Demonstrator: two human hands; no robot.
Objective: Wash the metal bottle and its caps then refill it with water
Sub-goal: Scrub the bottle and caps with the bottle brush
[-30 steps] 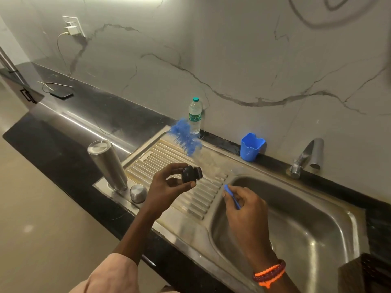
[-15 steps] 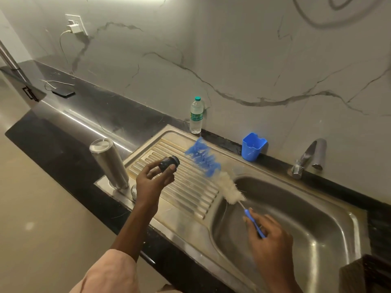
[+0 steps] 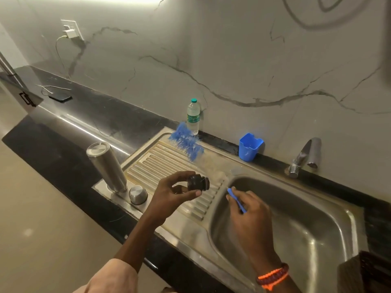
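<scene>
The metal bottle stands upside down at the left corner of the drainboard. A round steel cap sits beside its base. My left hand pinches a small black inner cap above the ribbed drainboard. My right hand grips the blue handle of a bottle brush over the basin's left edge. The brush's blue bristle head is blurred by motion, up near the back of the drainboard, apart from the black cap.
The steel sink has a tap at its back right. A blue plastic cup and a plastic water bottle stand against the marble wall. A phone with a charger cable lies on the dark counter far left.
The brush head swung from beside the black cap back up toward the rear of the drainboard. My left hand moved right with the cap. My right hand rose to the basin's edge.
</scene>
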